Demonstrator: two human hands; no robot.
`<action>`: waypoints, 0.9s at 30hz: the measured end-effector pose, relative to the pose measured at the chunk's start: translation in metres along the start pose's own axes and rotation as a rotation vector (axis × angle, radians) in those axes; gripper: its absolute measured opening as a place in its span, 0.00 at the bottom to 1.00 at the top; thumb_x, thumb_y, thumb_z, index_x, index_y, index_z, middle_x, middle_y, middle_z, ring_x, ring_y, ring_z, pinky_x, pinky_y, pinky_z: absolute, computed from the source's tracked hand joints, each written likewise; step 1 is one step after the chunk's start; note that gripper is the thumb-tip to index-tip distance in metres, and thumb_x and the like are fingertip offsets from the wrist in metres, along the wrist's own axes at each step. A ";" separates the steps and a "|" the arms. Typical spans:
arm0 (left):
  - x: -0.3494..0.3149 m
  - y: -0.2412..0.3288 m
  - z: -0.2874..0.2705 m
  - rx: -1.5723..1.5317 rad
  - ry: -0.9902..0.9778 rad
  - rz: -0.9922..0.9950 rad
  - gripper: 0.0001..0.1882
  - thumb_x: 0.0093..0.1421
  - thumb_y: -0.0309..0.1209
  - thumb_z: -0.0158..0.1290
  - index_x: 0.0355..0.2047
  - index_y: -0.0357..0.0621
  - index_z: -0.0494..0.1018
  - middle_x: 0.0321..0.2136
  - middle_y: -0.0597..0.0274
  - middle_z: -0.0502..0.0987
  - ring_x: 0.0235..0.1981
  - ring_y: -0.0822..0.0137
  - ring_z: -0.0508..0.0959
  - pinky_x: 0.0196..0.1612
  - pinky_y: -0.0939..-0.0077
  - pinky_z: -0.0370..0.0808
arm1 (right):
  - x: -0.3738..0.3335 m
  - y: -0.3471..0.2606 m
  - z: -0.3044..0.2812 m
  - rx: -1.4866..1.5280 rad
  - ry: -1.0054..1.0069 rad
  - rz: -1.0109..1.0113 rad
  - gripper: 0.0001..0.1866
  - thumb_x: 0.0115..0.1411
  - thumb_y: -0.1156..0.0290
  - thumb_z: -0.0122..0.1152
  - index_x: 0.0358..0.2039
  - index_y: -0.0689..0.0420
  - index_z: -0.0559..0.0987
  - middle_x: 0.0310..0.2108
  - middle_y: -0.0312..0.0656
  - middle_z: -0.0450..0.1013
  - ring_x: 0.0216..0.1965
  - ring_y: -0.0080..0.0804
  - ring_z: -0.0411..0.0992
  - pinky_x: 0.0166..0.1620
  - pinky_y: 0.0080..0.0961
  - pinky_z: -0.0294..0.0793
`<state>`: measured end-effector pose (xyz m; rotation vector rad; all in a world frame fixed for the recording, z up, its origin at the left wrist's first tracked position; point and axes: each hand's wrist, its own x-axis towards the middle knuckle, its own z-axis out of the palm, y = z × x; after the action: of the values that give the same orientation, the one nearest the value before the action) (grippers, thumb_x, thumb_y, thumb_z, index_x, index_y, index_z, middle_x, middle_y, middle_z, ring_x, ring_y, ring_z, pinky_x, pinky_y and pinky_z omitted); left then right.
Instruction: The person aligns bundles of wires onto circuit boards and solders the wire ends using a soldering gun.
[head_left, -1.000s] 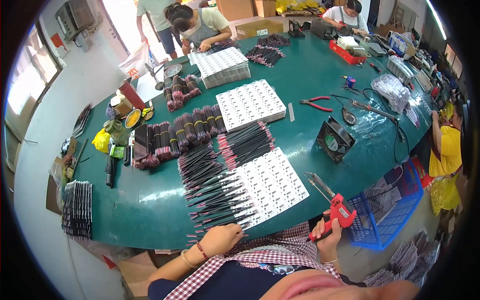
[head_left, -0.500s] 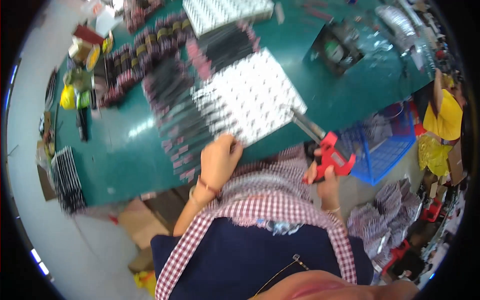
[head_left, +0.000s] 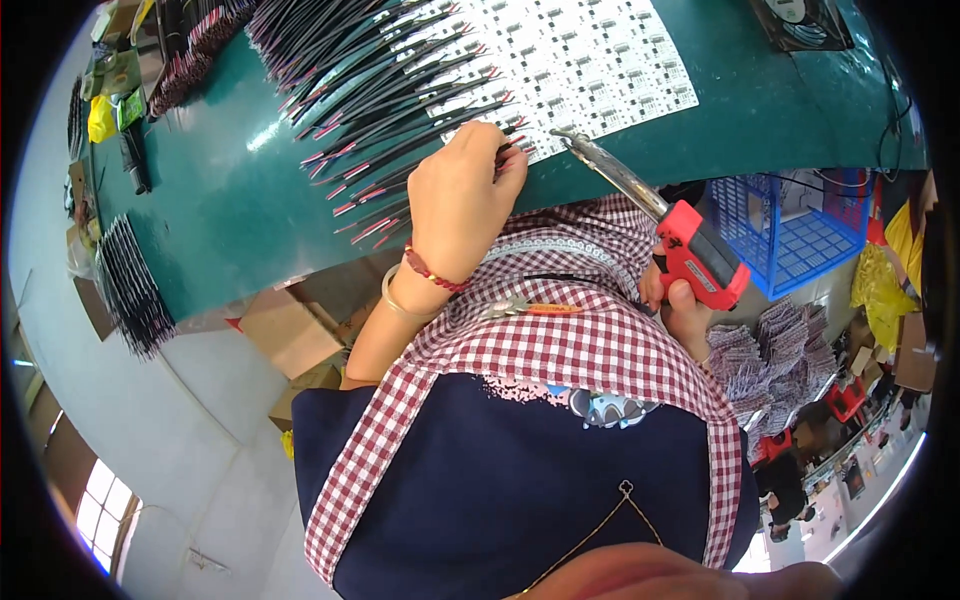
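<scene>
Close to the lower left corner of a white circuit board panel (head_left: 590,60), my left hand (head_left: 455,195) is closed in a pinch. A short black cable with a red-ended wire (head_left: 512,143) sticks out at its fingertips. My right hand (head_left: 685,308) is wrapped round the handle of a red soldering gun (head_left: 705,258). The gun's metal tip points up and left, just off the panel's lower edge and right of my left fingers. Rows of black cables (head_left: 380,110) with stripped red and white ends lie along the panel's left side, some reaching onto it.
More cable bundles hang over the left edge of the green table (head_left: 230,220). Below the table's right side stands a blue plastic basket (head_left: 815,235), with bundled cables (head_left: 770,350) nearby. A dark box (head_left: 805,25) sits at the far right. Cardboard boxes (head_left: 290,330) are under the table.
The view has shifted forward, so table things sit higher in the picture. My left hand has stayed by the panel's lower left corner; the soldering gun's tip has come nearer to it.
</scene>
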<state>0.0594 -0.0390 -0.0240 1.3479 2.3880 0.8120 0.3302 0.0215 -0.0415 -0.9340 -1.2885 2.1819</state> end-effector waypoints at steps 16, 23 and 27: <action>-0.001 0.004 0.007 0.009 0.044 -0.001 0.10 0.49 0.28 0.61 0.23 0.39 0.70 0.22 0.55 0.75 0.19 0.55 0.75 0.22 0.68 0.69 | -0.003 0.008 -0.014 -0.086 -0.044 0.067 0.20 0.61 0.57 0.57 0.39 0.64 0.72 0.22 0.36 0.68 0.23 0.23 0.65 0.30 0.23 0.66; 0.001 0.004 0.005 -0.012 0.023 -0.049 0.10 0.49 0.27 0.61 0.23 0.38 0.71 0.22 0.54 0.75 0.19 0.55 0.75 0.22 0.68 0.69 | -0.008 -0.004 -0.011 -0.225 -0.019 0.179 0.13 0.59 0.62 0.61 0.29 0.60 0.73 0.24 0.35 0.69 0.27 0.23 0.66 0.32 0.21 0.65; 0.000 0.005 0.007 -0.004 0.043 -0.024 0.10 0.49 0.28 0.61 0.23 0.38 0.71 0.22 0.54 0.75 0.19 0.54 0.74 0.22 0.67 0.69 | -0.004 -0.010 0.000 -0.200 -0.008 0.152 0.17 0.60 0.60 0.60 0.37 0.63 0.74 0.23 0.35 0.67 0.24 0.23 0.64 0.30 0.22 0.64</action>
<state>0.0656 -0.0347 -0.0265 1.3107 2.4289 0.8464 0.3332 0.0239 -0.0318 -1.1356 -1.5052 2.2004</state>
